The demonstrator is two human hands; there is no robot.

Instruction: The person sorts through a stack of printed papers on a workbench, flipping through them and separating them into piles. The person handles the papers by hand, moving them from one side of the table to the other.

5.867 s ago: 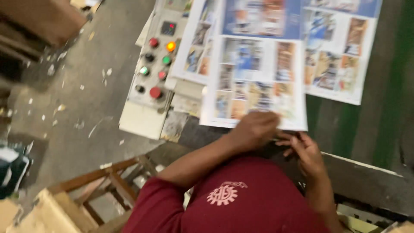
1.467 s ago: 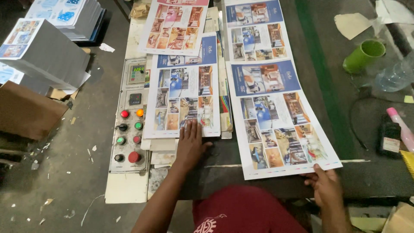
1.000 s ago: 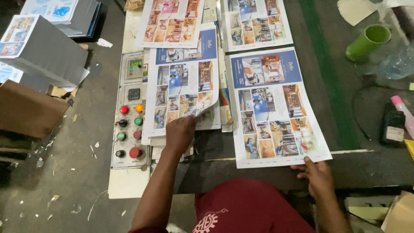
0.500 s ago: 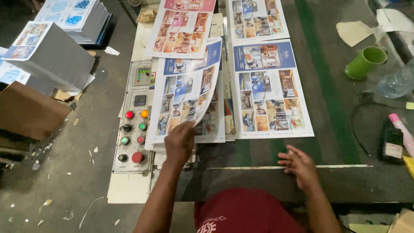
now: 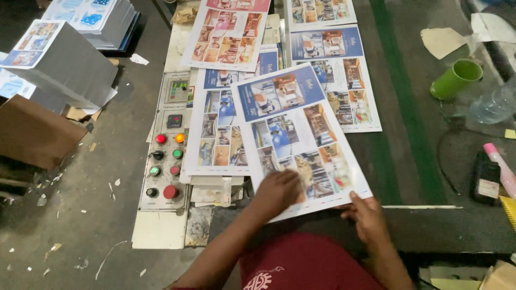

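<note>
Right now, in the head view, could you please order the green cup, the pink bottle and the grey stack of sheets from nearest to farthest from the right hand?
From the right hand:
1. Pink bottle, on the right.
2. Green cup, upper right.
3. Grey stack of sheets, far upper left.

1. Dark surface [image 5: 424, 177] with a green stripe [image 5: 389, 80] running lengthwise.
2. Printed colour sheets [image 5: 344, 70] lie overlapping at centre.
3. Right side: green cup [image 5: 456, 79] on its side, clear plastic bottle [image 5: 492, 104], black cable [image 5: 446, 156], paper scrap [image 5: 443, 42].
</note>
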